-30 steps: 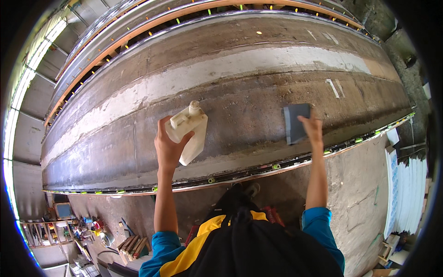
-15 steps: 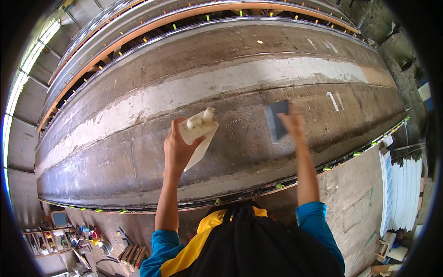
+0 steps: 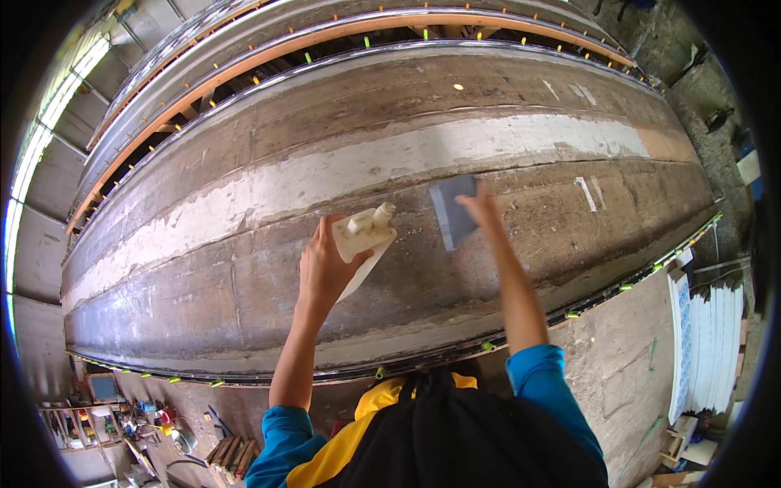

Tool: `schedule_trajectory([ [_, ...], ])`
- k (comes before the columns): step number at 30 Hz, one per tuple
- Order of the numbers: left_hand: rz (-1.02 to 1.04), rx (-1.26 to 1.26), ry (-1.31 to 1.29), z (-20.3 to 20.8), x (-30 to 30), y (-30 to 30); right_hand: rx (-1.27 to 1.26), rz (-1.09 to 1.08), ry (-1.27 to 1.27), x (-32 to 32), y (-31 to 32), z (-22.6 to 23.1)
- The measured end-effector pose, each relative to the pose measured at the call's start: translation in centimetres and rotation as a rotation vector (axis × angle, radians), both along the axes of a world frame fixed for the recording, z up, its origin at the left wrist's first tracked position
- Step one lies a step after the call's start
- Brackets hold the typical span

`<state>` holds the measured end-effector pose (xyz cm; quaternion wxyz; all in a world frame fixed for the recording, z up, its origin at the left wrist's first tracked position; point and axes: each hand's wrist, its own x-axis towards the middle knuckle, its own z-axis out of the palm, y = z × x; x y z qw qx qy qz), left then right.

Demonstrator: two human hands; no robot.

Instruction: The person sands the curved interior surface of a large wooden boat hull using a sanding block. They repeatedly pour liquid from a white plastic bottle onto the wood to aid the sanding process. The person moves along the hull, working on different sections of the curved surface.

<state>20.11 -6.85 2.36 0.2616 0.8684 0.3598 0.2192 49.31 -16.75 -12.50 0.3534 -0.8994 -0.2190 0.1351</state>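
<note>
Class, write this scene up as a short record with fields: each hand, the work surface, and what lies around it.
Left hand: grips an off-white plastic jug
Right hand: holds a flat grey piece, lighter along its left edge
Work surface: long brown panel with a pale band
Far side: wooden beam
Right: white sheets

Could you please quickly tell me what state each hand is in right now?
Left hand: closed, holding the off-white jug.
Right hand: closed, holding the flat grey piece; its fingers are somewhat blurred.
</note>
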Motion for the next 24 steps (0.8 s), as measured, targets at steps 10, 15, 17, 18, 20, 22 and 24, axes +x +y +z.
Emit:
schedule_trajectory([
  [10, -0.043, 0.069, 0.093, 0.4, 5.0, -6.6, 0.130, 0.083, -0.137, 4.5, -11.1, 2.6],
  [15, -0.125, 0.121, 0.209, 1.0, 10.3, -10.9, 0.052, 0.295, 0.005, 4.0, -17.2, 2.8],
  [17, -0.173, 0.139, 0.258, 1.3, 12.5, -12.8, 0.036, 0.079, -0.136, 10.5, -21.8, 3.3],
  [18, -0.223, 0.144, 0.308, 1.1, 13.5, -13.7, -0.009, -0.022, -0.148, 13.6, -24.2, 3.2],
  [20, -0.322, 0.165, 0.395, 0.6, 15.9, -15.0, 0.054, -0.071, -0.280, 18.5, -28.5, 2.9],
  [22, -0.392, 0.251, 0.533, -0.2, 17.8, -16.9, 0.130, -0.101, -0.120, 20.6, -30.7, 4.0],
  [24, -0.467, 0.381, 0.652, -1.8, 19.4, -19.0, 0.203, -0.099, -0.037, 21.7, -32.2, 4.7],
])
